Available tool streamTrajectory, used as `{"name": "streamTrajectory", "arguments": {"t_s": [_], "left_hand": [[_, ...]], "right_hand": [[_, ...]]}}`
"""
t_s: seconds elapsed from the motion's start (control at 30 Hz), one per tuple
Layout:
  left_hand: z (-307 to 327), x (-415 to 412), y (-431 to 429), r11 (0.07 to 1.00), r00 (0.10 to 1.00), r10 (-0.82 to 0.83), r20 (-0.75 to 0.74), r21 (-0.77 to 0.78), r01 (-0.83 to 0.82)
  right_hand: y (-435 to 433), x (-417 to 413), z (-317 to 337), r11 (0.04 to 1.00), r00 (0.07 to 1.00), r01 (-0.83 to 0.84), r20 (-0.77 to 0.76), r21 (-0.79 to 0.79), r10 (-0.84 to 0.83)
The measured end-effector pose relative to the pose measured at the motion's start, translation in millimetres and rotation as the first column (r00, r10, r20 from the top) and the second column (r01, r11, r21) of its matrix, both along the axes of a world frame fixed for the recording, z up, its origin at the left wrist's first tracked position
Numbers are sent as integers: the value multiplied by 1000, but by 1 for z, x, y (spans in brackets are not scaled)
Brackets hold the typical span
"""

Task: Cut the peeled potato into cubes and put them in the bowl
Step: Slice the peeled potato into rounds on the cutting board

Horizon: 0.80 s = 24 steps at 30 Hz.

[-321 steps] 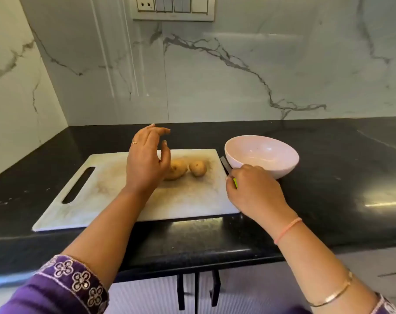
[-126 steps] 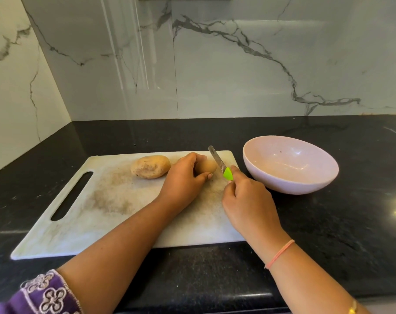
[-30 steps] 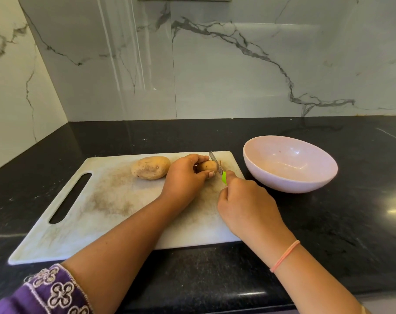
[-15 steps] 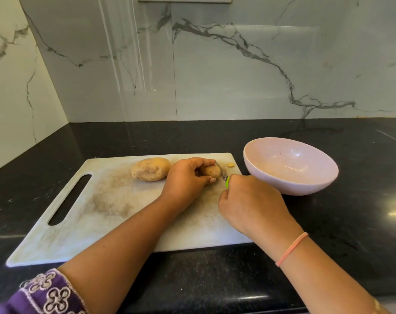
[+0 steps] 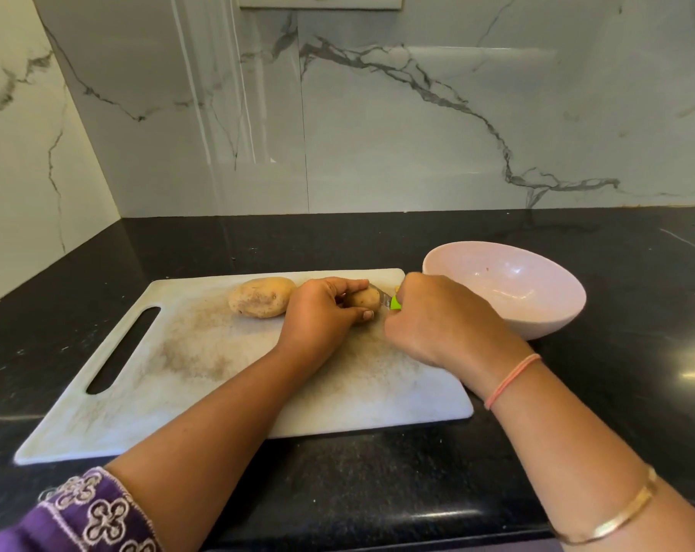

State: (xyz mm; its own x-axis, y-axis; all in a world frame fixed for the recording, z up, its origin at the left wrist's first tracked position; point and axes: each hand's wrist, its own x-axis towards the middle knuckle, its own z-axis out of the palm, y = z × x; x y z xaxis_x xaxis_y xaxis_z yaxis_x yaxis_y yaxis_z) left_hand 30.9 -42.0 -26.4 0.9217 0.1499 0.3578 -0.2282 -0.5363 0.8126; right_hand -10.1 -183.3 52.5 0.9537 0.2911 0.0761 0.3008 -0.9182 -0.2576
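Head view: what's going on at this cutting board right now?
A person is cutting at a black counter. The left hand grips a small potato on the white cutting board, while the right hand holds a green-handled knife with its blade at the potato's right end. A larger potato lies untouched just to the left. The pink bowl sits to the right of the board, with no cubes in it yet.

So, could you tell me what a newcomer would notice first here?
Both hands meet at the far right corner of the white cutting board: the left hand grips a small potato, the right hand holds a green-handled knife at its end. A larger potato lies just left; a pink bowl stands to the right.
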Motion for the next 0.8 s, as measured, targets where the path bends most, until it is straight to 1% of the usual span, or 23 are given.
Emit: {"name": "streamTrajectory", "arguments": {"t_s": [0.23, 0.43, 0.57, 0.7, 0.8], "left_hand": [[3, 2, 0, 1000, 1000, 10, -1, 24, -10], [-1, -1, -3, 997, 1000, 24, -6, 74, -23], [4, 2, 2, 985, 993, 117, -8, 129, -115], [6, 1, 1, 986, 994, 107, -22, 128, -103], [5, -1, -2, 988, 995, 92, -33, 128, -87]], "right_hand": [[5, -16, -28, 999, 988, -25, 151, -29, 29], [2, -17, -40, 996, 978, -28, 204, -83, 44], [3, -26, -49, 993, 971, -39, 229, -108, 63], [-6, -29, -48, 998, 977, -46, 208, -41, 54], [-20, -21, -40, 996, 994, 25, 108, 84, -35]]}}
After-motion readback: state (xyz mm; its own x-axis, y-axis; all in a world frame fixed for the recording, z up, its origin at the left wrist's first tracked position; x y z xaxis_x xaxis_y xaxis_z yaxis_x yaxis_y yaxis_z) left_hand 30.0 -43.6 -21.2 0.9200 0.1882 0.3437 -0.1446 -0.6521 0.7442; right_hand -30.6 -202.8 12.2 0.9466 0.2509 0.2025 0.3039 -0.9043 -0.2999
